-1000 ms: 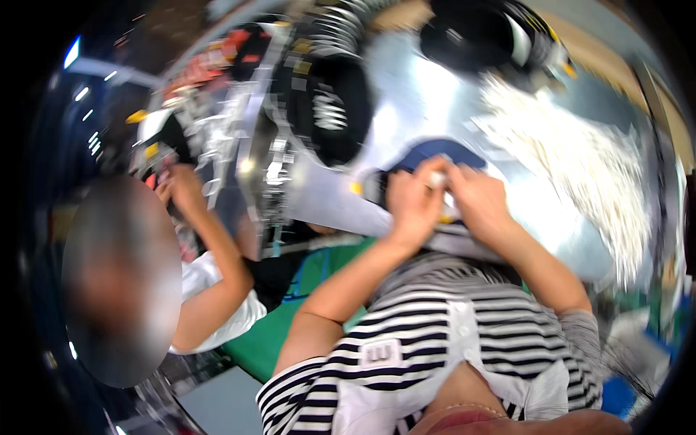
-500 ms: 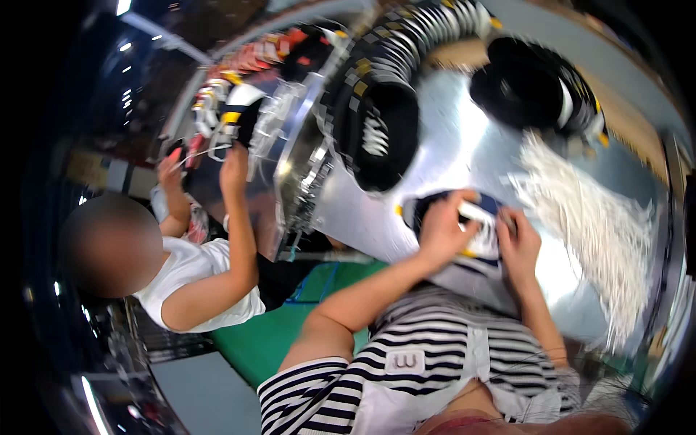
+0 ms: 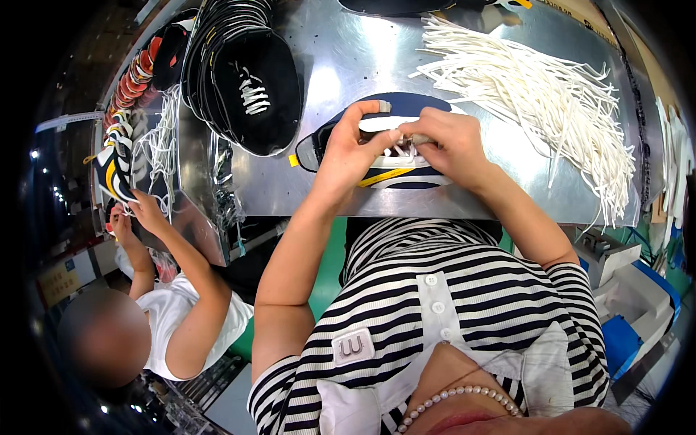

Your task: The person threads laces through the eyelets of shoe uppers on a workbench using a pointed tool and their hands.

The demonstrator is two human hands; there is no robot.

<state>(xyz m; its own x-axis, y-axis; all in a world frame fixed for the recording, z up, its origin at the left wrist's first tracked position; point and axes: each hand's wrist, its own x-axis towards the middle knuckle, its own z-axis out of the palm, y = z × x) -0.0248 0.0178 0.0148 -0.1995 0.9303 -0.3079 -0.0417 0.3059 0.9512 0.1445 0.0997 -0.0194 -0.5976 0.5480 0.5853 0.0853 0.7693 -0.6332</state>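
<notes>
A flat shoe upper point(image 3: 417, 101) in navy, white and yellow lies on the metal table before me, its heel end to the left. My left hand point(image 3: 355, 148) grips the upper, fingers over the far side and thumb by the white tongue point(image 3: 389, 122). Over the eyelet row, my right hand point(image 3: 449, 141) has thumb and fingertips pinched together at a white shoelace point(image 3: 397, 151); the fingers hide most of it. The fingertips of both hands nearly meet there. Small pale covers sit on some fingertips.
A stack of black shoe uppers point(image 3: 250, 87) stands at the back left. White shoelaces point(image 3: 536, 94) lie in a heap on the right side of the metal table point(image 3: 268, 185). At the left, a co-worker's hands point(image 3: 141, 214) handle another upper point(image 3: 114, 170) beside more laces.
My view has shifted, so the table things sit further left and higher. My right hand has come from the upper's side to the eyelets, close to my left. The co-worker's hands have drawn together.
</notes>
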